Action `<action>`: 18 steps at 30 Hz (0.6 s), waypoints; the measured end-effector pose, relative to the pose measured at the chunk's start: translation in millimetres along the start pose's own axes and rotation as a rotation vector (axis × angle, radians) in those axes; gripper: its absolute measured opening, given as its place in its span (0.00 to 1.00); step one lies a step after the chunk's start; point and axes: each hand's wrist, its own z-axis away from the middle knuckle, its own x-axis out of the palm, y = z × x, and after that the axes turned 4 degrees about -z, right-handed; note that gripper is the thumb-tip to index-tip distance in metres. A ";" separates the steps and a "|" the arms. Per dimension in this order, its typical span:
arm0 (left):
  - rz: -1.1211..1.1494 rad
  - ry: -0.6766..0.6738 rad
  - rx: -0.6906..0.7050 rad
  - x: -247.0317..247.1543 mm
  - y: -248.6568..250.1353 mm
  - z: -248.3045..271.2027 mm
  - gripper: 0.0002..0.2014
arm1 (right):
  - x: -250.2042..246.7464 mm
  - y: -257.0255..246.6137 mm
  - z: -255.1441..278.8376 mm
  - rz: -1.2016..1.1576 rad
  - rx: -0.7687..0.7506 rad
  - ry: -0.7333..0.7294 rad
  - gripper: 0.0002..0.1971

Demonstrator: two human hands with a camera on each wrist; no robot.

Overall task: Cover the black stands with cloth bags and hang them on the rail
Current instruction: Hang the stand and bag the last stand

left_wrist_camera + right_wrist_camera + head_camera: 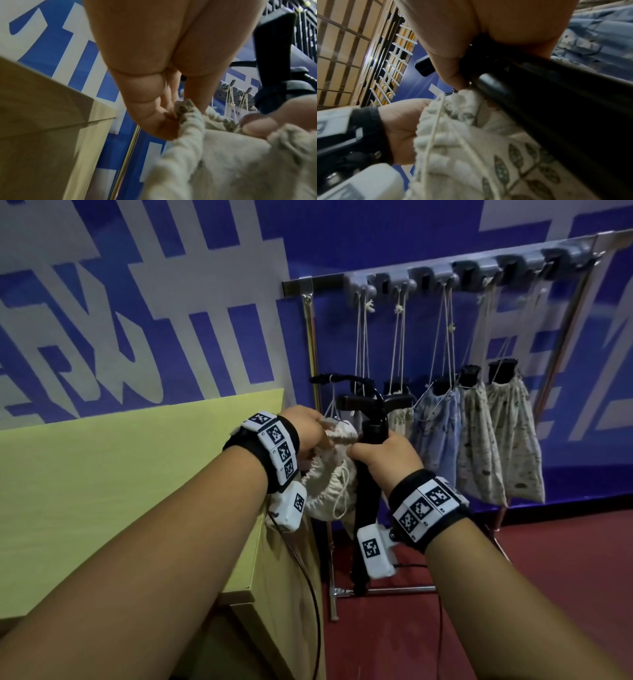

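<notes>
A black stand stands upright in front of me, its forked top above my hands. My right hand grips its shaft just below the top. Beside the shaft on the left hangs a cream cloth bag with a leaf print. My left hand pinches the bag's gathered rim, and the right thumb touches that rim too. The bag's drawstring dangles loose. Behind, a grey rail with hooks carries several bagged stands on strings.
A yellow-green table fills the left, its corner right under my left wrist. The rack's metal post rises just behind the bag and its foot bar lies on the red floor. A black cable hangs from my left wrist.
</notes>
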 end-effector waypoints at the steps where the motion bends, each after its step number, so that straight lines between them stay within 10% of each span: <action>1: 0.005 0.010 -0.015 0.3 -0.9 -4.2 0.12 | -1.5 4.0 -2.2 0.006 0.003 0.020 0.11; 18: -0.281 0.082 0.016 17.4 10.3 -50.8 0.20 | -32.9 -2.0 -20.6 -0.077 -0.165 0.076 0.14</action>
